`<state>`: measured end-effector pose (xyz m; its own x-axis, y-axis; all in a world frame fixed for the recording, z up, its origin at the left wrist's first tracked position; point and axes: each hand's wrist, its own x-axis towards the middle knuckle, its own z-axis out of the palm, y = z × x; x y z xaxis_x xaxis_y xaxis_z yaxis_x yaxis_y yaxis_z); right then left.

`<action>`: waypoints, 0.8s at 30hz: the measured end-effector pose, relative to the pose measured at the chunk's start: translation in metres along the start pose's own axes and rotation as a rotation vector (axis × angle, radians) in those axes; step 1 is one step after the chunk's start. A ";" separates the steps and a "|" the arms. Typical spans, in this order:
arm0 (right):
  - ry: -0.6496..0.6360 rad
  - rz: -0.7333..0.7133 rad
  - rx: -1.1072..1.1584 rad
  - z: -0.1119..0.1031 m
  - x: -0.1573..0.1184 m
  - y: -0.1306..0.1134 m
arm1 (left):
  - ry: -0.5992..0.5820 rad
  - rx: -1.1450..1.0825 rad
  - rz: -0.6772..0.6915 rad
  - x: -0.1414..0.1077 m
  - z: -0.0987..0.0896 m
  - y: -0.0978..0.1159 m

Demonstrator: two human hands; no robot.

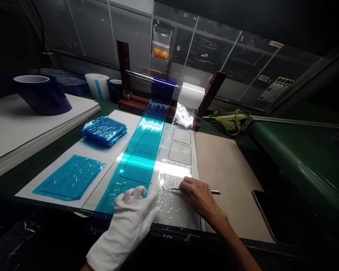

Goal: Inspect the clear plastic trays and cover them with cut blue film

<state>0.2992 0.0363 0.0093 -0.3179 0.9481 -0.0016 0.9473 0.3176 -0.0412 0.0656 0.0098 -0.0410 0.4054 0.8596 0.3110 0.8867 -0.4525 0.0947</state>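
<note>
My left hand [132,210], in a white glove, rests at the near end of the blue film strip [147,146]. Its fingers are bent, the thumb is stretched apart, and I see nothing held in it. My bare right hand [199,195] is closed round a slim metal knife-like tool [215,192], whose thin tip points left over the clear film [173,210]. Both strips lie on a pale board [101,194] marked with rounded rectangle outlines. The blue strip runs up to a dark blue roll [163,88], the clear one to a white roll [192,95].
A wooden stand [124,69] carries the rolls on a metal rod. To the left are a cut blue sheet [70,177], a stack of blue pieces [104,131], a large blue roll [42,96] and white sheets [59,124]. A phone [267,210] lies right, beyond brown board [226,165].
</note>
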 end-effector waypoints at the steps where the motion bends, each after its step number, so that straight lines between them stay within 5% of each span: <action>1: -0.001 0.014 -0.005 -0.001 -0.005 0.005 | -0.015 -0.016 -0.011 -0.002 -0.002 0.002; 9: -0.004 0.114 -0.064 -0.008 -0.047 0.043 | 0.063 0.039 0.148 -0.030 0.014 0.003; 14: 0.040 0.200 -0.061 -0.004 -0.083 0.062 | 0.200 -0.029 0.131 -0.032 0.017 0.001; 21: 0.087 0.318 0.298 -0.001 -0.124 0.059 | 0.400 -0.142 0.203 0.009 -0.016 -0.001; 24: 0.099 0.354 0.416 0.002 -0.132 0.055 | 0.338 -0.135 0.223 0.025 -0.029 0.005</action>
<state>0.3930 -0.0720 0.0055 0.0417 0.9991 0.0062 0.8942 -0.0345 -0.4463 0.0741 0.0220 -0.0052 0.4679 0.6212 0.6287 0.7394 -0.6648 0.1065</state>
